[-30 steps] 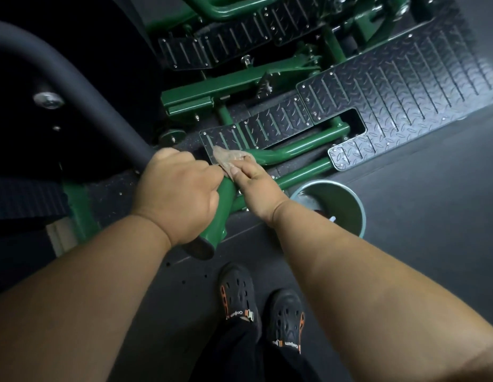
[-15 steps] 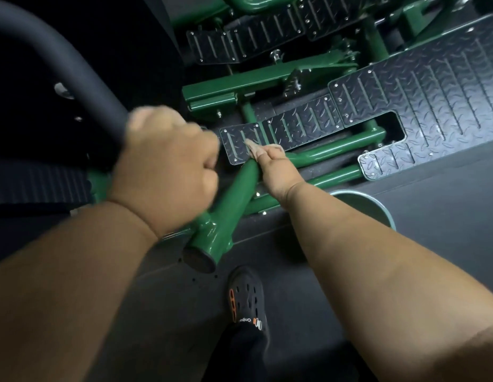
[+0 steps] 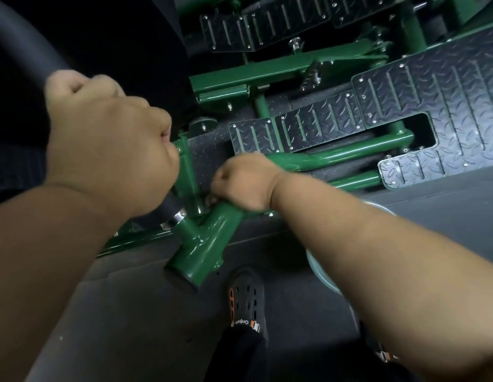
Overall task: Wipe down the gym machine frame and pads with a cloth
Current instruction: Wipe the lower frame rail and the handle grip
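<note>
Fingers of the right hand (image 3: pixel 244 184) were curled down over the green frame tube (image 3: pixel 212 238), just above the welded junction where a short stub branches off. A small pale scrap at the knuckles near the tube was probably the cloth (image 3: pixel 211 200), bunched under the palm; most of it was hidden, so how firmly it was pinched could not be told. The hand was blurred, which suggested a rubbing stroke.

The left hand (image 3: pixel 107 144) was closed in a full fist around the black padded handle (image 3: pixel 22 48), fingers wrapped out of sight beneath it, just above the chrome collar (image 3: pixel 176 216) where the grip meets the green tube.

To do this step well, the left grip should brace the arm so it does not swing, while the cloth is wrapped right round the tube and twisted as it travels, so the underside and the weld seams at the junction get cleaned too. The open tube end below and the collar edge looked like likely dirt traps and would want a separate pass.

Beyond the hands lay black tread plates (image 3: pixel 438 86) bolted over more green frame. A pale round bucket (image 3: pixel 319 267) sat on the dark floor (image 3: pixel 146 326), partly hidden under the right forearm, and a dark clog (image 3: pixel 246 301) stood below the tube.
</note>
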A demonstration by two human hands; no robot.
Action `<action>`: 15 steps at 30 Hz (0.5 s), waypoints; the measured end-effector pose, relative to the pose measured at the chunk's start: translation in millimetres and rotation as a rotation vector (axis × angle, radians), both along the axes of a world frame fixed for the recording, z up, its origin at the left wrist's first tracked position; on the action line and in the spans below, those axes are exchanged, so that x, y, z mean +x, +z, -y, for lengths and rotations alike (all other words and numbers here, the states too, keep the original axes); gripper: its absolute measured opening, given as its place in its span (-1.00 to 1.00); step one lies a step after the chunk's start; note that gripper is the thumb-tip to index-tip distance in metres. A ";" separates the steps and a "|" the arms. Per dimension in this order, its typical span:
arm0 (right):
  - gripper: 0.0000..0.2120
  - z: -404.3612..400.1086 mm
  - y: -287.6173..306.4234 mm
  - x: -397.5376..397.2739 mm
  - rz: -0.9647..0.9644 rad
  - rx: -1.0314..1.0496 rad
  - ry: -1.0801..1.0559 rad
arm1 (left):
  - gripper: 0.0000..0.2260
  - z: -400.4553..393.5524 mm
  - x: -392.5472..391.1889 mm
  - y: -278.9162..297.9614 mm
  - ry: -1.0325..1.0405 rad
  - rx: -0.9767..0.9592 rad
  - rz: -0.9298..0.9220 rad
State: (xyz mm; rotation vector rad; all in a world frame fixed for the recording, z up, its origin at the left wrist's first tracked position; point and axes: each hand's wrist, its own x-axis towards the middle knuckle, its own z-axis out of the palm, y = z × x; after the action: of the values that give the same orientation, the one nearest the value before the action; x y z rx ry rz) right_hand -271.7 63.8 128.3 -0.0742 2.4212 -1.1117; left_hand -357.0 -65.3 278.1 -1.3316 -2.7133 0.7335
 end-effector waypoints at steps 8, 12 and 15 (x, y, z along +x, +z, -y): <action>-0.85 -72.3 -101.8 -24.4 0.261 0.115 -0.100 | -0.75 -3.8 0.1 1.5 0.055 -0.007 -0.030; -0.65 -52.8 -134.4 23.9 0.035 -0.167 -0.687 | -0.74 4.4 -9.7 -1.0 -0.008 -0.189 0.066; -0.58 -50.2 -153.0 40.6 0.004 -0.185 -0.742 | -0.71 5.4 -9.6 -0.4 -0.013 -0.366 0.080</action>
State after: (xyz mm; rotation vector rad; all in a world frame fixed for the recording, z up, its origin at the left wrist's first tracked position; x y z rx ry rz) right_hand -231.1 114.0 -24.6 0.8243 2.3804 -1.6270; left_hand -366.6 -70.7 277.7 -1.4680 -2.7196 1.2500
